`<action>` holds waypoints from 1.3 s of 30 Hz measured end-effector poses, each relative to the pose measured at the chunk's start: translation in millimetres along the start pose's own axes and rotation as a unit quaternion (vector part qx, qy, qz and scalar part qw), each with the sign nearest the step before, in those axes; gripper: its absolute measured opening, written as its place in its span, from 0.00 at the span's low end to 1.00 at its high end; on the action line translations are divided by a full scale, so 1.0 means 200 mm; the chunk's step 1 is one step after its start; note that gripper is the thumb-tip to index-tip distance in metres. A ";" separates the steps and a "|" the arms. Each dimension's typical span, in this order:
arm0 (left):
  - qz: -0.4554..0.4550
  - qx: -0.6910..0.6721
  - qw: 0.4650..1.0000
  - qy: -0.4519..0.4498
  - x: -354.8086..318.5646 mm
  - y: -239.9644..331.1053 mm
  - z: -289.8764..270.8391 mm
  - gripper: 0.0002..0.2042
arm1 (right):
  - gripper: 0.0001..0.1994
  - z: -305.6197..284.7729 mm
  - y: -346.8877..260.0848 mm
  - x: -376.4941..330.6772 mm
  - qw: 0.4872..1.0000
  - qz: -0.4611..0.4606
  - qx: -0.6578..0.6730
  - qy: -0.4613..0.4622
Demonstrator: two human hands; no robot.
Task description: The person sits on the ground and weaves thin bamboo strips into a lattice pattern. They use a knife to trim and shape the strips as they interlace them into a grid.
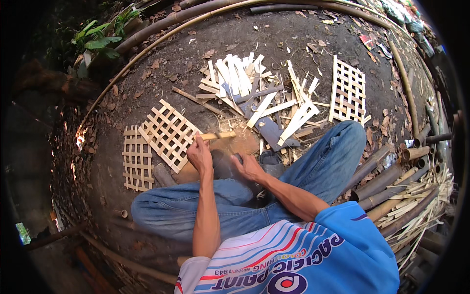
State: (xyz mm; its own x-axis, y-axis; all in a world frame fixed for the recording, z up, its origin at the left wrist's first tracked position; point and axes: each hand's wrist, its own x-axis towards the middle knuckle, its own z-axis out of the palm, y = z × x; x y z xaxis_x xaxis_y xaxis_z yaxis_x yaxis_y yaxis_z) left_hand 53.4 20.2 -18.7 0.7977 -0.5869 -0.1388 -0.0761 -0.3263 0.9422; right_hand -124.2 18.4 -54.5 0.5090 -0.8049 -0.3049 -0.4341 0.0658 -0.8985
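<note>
My left hand [199, 156] is closed around a short, pale yellow piece of bamboo [219, 135], which sticks out to the right. Close by on its right, my right hand [249, 168] is curled with the thumb up, around a dark object [238, 158] that is mostly hidden. Left of my left hand, a woven bamboo lattice [169, 134] lies tilted, overlapping a second lattice [137, 161]. Beyond my hands is a heap of flat split bamboo strips [237, 76]. Dark flat pieces [270, 131] lie among more strips [298, 122].
A third lattice [348, 90] lies beyond my right knee [350, 134]. Bamboo poles [379, 181] and thin shavings [416, 210] are piled at the right. A long pole [161, 36] curves across the far side. Dry leaves litter the dirt ground [196, 44].
</note>
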 end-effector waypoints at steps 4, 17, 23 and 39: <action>-0.007 -0.003 1.000 -0.004 0.00 0.04 0.02 0.25 | 0.28 0.06 0.28 0.11 0.991 0.114 0.018 0.070; -0.039 -0.003 0.999 -0.023 0.02 0.00 0.00 0.25 | 0.29 0.13 0.15 0.06 0.990 -0.064 -0.049 0.113; -0.031 -0.078 0.996 -0.029 0.03 -0.06 0.00 0.21 | 0.29 0.03 0.10 0.05 0.999 0.032 -0.018 0.027; -0.033 -0.086 0.996 -0.020 0.02 -0.09 -0.03 0.22 | 0.27 0.00 0.10 0.01 0.998 0.058 0.000 0.005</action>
State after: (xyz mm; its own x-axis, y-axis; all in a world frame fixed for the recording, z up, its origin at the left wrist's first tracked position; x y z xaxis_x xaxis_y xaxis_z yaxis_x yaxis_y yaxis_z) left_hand 61.2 28.2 -34.2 0.7728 -0.5983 -0.2115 0.0824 -0.2359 0.9683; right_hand -131.1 18.1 -73.8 0.4474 -0.7984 -0.4029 -0.4892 0.1587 -0.8576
